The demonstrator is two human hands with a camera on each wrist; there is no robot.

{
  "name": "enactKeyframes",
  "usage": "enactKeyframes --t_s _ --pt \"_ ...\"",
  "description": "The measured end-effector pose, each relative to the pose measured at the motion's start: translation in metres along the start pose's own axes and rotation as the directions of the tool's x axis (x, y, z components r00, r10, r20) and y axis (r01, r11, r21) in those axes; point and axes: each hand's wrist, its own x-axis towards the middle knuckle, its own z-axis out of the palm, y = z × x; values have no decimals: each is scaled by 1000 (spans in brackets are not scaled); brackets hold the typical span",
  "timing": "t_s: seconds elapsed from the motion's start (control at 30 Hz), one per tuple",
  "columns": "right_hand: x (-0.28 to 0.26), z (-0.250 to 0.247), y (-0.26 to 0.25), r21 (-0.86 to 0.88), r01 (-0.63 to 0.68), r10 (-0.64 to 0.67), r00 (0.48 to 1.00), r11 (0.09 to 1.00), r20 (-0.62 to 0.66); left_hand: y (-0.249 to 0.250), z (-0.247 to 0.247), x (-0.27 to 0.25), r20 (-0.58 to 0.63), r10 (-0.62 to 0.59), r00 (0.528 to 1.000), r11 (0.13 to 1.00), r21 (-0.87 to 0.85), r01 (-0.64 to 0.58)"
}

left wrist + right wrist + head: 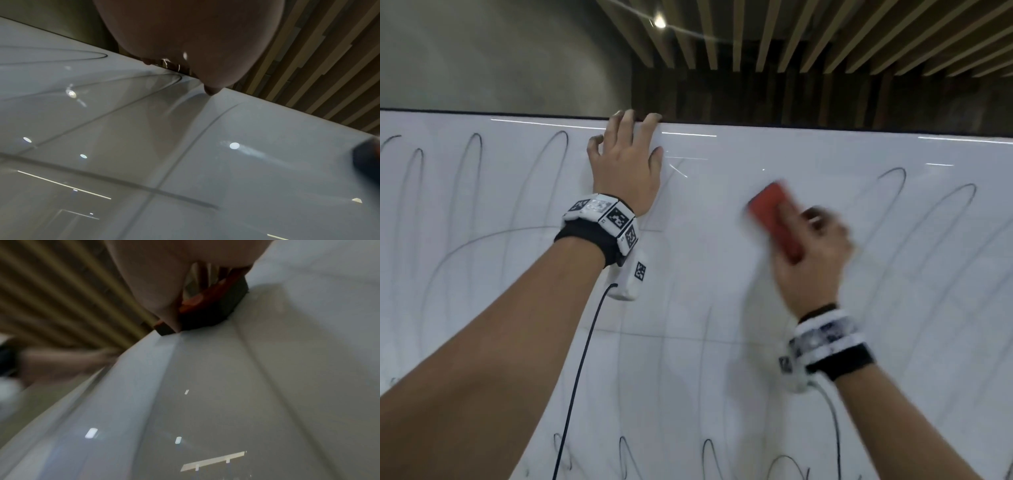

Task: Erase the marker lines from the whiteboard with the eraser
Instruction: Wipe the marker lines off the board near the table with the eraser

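Note:
A large whiteboard [715, 308] fills the head view, covered with looping black marker lines [472, 161] at the left, at the right [893, 178] and along the bottom. My right hand [811, 253] grips a red eraser [774, 219] and presses its dark felt [216, 311] flat against the board, blurred by motion. The patch of board around the eraser looks wiped, with only faint traces. My left hand [625, 161] holds the board's top edge [517, 114], fingers curled over it, palm on the board face. The left wrist view shows marker lines [98, 56] below the palm.
Above the board runs a slatted wooden ceiling [791, 34] with a lamp [659, 22], and a grey wall [500, 51] stands behind at the left. Cables [585, 359] hang from both wrist cameras in front of the board.

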Motion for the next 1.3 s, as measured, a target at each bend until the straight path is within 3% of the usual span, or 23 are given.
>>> enactKeyframes --t_s 0.03,0.1,0.17,0.2,0.27,0.33,0.4,0.47,0.53,0.6,0.67,0.7,0.73,0.8,0.83,0.9,0.93,1.0,1.07,1.13,1.17,1.23,1.3 --pt "-31 9 -11 -10 141 -140 985 990 106 0 1 0 -6 -5 1000 1000 -4 5" --pt "-79 14 -25 -4 403 -382 872 915 307 0 3 -2 -31 -13 999 1000 -5 13" --pt "-75 6 -19 9 518 -481 788 855 383 0 6 -3 -60 -15 998 1000 8 16" --pt "-57 0 -11 -19 502 -463 810 864 361 0 7 -3 -68 -13 998 1000 12 14" --pt "-15 -16 12 -102 302 -279 941 948 192 1 9 -2 -69 -11 998 1000 3 11" --pt "31 -37 47 -129 -1 -6 999 992 -52 2 11 -2 -65 -28 998 1000 -9 27" --pt "56 -52 69 -7 -242 234 943 970 -235 5 12 -2 -74 -48 996 999 -28 46" --pt "50 -45 66 72 -329 335 895 942 -294 8 12 -2 -82 -59 995 997 -49 55" --pt "21 -27 44 45 -208 213 954 977 -210 8 11 -3 -81 -57 995 998 -45 54" --pt "-16 -13 24 -21 115 -115 993 993 1 8 11 -2 -78 -53 996 998 -46 50" --pt "-25 -19 28 -80 430 -406 889 899 212 11 11 -2 -77 -75 994 994 -79 69" --pt "-11 -28 38 -117 505 -466 848 855 251 15 10 0 -74 -95 993 991 -100 88" --pt "5 -37 51 -159 494 -460 863 855 210 20 8 2 -68 -119 991 987 -119 110" --pt "41 -59 84 -224 193 -204 979 955 -27 32 3 7 -49 -155 987 979 -138 147" --pt "59 -73 99 -200 -22 -10 987 980 -160 40 0 8 -40 -152 988 980 -139 145" --pt "75 -84 115 -86 -329 291 910 940 -295 62 -3 6 -40 -74 996 990 -127 68" --pt "73 -81 110 -83 -373 335 896 924 -292 76 -3 4 -51 -7 999 993 -117 1" --pt "52 -61 85 -136 -222 189 957 965 -221 107 0 -2 -83 128 988 984 -116 -137" --pt "15 -41 60 -197 147 -151 989 969 -2 135 5 -9 -91 215 972 963 -146 -227" --pt "-7 -40 57 -211 455 -417 886 865 202 154 14 -16 -63 240 969 955 -164 -247" --pt "0 -48 65 -222 492 -448 866 842 221 158 18 -18 -51 231 972 958 -163 -236" --pt "22 -65 94 -252 323 -312 947 912 82 160 22 -17 -66 207 976 966 -144 -215" --pt "47 -87 125 -220 -41 8 989 975 -149 160 24 -13 -87 197 977 971 -118 -206"
